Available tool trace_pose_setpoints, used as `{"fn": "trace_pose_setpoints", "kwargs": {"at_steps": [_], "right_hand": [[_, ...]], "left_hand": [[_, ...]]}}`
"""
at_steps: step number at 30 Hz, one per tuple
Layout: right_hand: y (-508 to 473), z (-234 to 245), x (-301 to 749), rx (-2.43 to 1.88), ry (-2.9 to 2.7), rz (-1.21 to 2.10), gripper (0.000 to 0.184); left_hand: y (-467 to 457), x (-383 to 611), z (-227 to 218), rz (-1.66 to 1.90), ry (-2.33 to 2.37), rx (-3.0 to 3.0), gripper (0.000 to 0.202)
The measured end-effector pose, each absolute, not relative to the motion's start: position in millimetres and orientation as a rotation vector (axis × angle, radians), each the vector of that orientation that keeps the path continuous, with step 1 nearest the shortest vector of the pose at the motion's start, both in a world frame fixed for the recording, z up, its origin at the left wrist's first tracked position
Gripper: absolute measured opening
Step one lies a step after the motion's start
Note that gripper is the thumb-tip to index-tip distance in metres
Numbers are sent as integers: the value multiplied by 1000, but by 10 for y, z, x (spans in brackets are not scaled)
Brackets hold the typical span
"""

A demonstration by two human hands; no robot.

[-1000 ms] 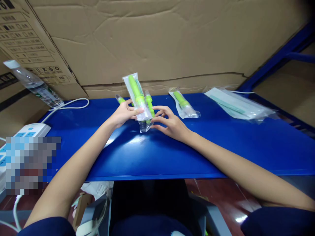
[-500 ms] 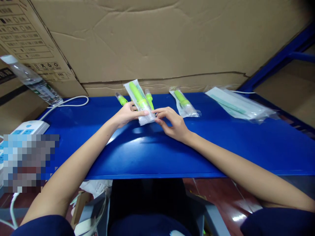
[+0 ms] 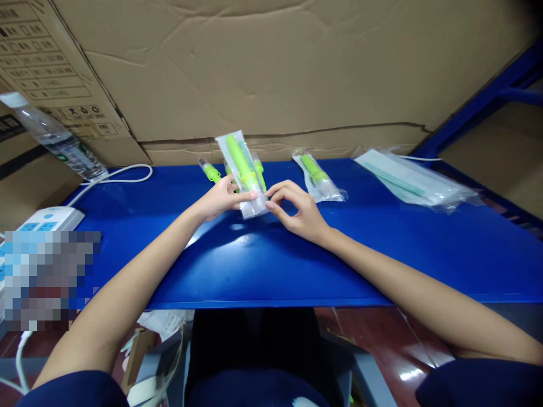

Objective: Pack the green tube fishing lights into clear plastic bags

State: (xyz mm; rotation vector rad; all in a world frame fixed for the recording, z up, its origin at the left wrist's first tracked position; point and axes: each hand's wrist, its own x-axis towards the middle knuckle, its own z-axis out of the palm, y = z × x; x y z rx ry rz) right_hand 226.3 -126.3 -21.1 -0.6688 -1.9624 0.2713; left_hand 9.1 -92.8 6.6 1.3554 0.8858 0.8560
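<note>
My left hand (image 3: 218,199) grips a clear plastic bag (image 3: 254,209), its thumb across the front and its fingers behind. Inside the bag is a bright green tube (image 3: 240,158) with a clear end pointing toward me. At the bag's lower right edge, the thumb and forefinger of my right hand (image 3: 299,212) are pinched together on the plastic. Behind the held bag, loose green pieces with clear ends lie on the blue table; one green piece (image 3: 210,171) shows left of it, and another (image 3: 260,169) is partly hidden.
Another bagged green tube (image 3: 316,175) lies to the right of my hands. Farther right is a stack of flat clear bags (image 3: 411,178). A power strip (image 3: 55,217), a white cable (image 3: 123,180) and a leaning water bottle (image 3: 63,144) are at the left. Cardboard (image 3: 263,73) stands behind the table (image 3: 271,265).
The bag's top has tipped slightly up and to the right in my left hand. My right hand's fingers have shifted a little at the bag's edge.
</note>
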Motion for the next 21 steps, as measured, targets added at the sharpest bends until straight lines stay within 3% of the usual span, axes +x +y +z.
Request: {"fn": "trace_pose_setpoints", "kwargs": {"at_steps": [21], "right_hand": [[-1257,-261,2217,-787,-1742,753,34]], "left_hand": [[-983,165,56,929,766,1484,81]]}}
